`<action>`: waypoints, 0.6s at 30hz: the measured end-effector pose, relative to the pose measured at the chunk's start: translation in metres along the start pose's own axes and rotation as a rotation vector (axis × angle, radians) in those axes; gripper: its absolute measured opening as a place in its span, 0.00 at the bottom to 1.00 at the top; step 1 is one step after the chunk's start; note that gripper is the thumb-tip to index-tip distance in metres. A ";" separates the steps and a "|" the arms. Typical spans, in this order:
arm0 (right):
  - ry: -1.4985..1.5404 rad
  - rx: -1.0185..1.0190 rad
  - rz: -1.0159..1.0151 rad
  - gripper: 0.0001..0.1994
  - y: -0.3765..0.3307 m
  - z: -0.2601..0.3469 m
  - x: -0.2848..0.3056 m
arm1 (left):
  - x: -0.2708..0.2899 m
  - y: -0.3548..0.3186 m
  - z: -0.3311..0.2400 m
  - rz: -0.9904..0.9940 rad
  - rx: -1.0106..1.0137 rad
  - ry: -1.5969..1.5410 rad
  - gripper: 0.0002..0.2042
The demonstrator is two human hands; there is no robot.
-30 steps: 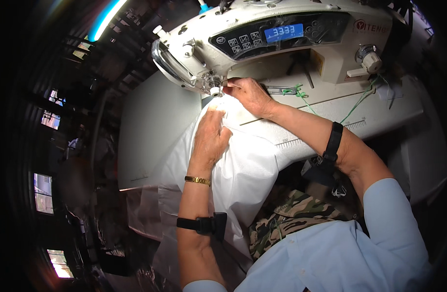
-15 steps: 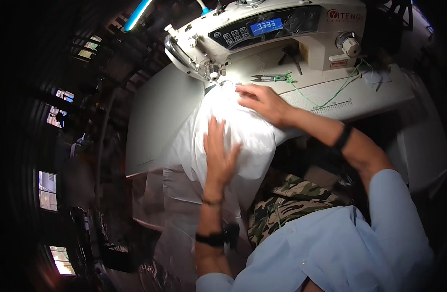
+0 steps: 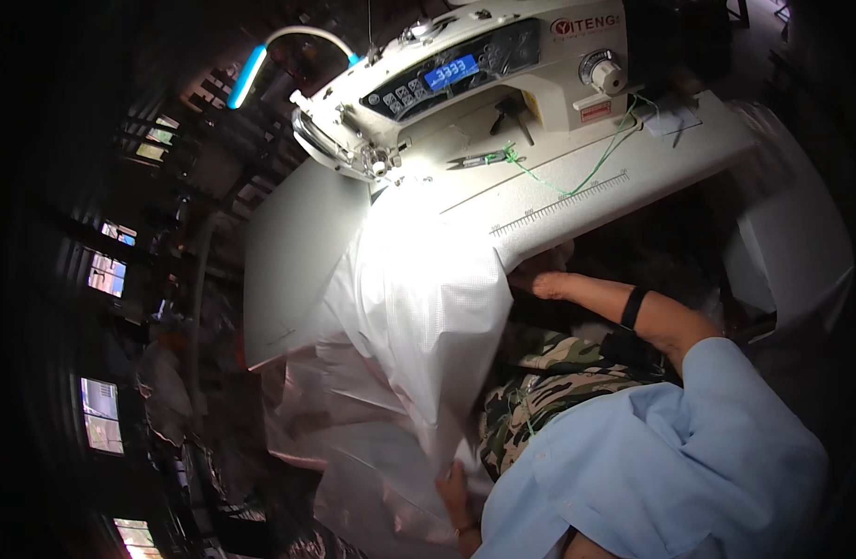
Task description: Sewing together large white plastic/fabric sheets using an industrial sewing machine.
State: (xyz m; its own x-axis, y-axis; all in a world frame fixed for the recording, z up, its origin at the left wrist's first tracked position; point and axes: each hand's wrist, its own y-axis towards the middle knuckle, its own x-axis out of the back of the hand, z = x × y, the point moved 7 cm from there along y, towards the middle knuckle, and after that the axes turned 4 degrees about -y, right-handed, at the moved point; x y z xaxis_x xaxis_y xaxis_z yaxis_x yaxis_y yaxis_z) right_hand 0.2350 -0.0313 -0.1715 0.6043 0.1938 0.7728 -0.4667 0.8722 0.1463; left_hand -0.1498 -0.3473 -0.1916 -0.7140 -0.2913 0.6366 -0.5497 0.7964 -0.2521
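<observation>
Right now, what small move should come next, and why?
Probably raise the right hand to the white fabric beside the sewing machine: that hand sits low by the table, the left hand is at the fabric's hanging part, and neither steadies the lit upper end.

White cloth (image 3: 423, 321) (finely textured), faintly glossy.

Room dim overall, its margins near black. From where I stand, the strongest light is a hard white pool below the head of the sewing machine (image 3: 577, 88), burning out detail on the upper white cloth (image 3: 428, 312); lower folds fall to grey. A blue-cased gooseneck lamp (image 3: 247, 78) glows. Windows (image 3: 102, 415) show bright at left. Shadow below the counter (image 3: 302, 242) obscures the right hand (image 3: 540, 284). Outer edges bow; left background soft.
</observation>
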 end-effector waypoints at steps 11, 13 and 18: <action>0.475 0.171 0.123 0.14 -0.023 0.098 0.035 | 0.274 0.029 -0.076 -0.448 -0.241 0.416 0.11; 0.681 0.219 0.277 0.11 -0.058 0.148 0.054 | 0.267 0.061 -0.071 -0.355 -0.318 0.508 0.11; 1.364 -0.034 0.332 0.11 -0.116 0.146 0.096 | 0.214 0.132 -0.028 -0.054 -0.375 0.629 0.10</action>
State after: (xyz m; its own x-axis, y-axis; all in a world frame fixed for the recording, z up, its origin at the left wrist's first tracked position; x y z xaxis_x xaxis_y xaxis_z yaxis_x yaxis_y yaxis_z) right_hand 0.2524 -0.1793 -0.0238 0.6225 0.6505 -0.4352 -0.7056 0.7070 0.0477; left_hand -0.3631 -0.2896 -0.0682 -0.2445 -0.0663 0.9674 -0.3111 0.9503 -0.0135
